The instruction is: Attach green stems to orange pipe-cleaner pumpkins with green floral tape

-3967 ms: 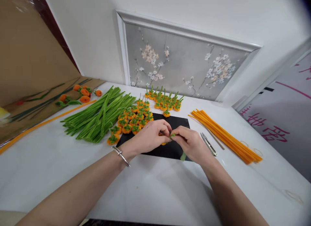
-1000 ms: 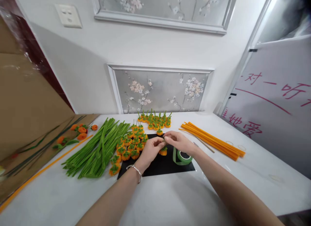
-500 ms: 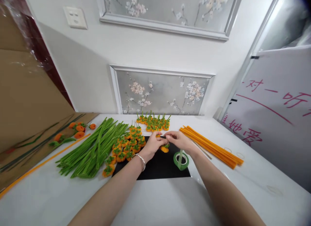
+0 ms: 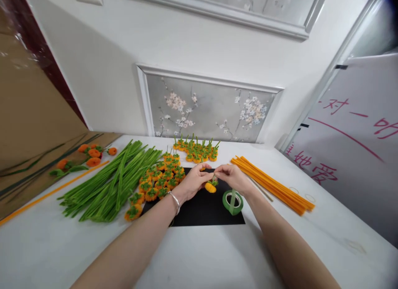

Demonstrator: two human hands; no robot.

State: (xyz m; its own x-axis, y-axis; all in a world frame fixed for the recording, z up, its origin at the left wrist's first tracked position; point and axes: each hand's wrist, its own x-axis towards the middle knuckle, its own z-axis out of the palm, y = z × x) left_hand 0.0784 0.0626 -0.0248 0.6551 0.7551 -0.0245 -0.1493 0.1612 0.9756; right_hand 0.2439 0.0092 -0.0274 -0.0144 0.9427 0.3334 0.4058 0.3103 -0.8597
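Note:
A small orange pipe-cleaner pumpkin point(image 4: 210, 187) with a green top hangs below my fingertips, over a black mat point(image 4: 202, 214). My left hand point(image 4: 196, 182) pinches its stem from the left, thumb and fingers together. From the right, the fingertips of my right hand point(image 4: 232, 178) close on the same stem, meeting the left ones. The stem is mostly covered by my fingers. A roll of green floral tape point(image 4: 228, 207) lies on the mat just under my right hand. Left of my left hand stand several finished orange pumpkins point(image 4: 151, 193) with green tops.
Green pipe cleaners point(image 4: 105, 185) lie in a big pile at left. Orange pipe cleaners point(image 4: 273, 185) are bundled at right, beside a thin stick point(image 4: 263, 190). More stemmed pumpkins point(image 4: 197, 150) stand near the wall. Orange fruit-like pieces point(image 4: 93, 161) rest on cardboard at far left.
The camera view has tilted down slightly. Both hands stay together at the stem, and the pumpkin hanging below them has turned to show more of its orange side.

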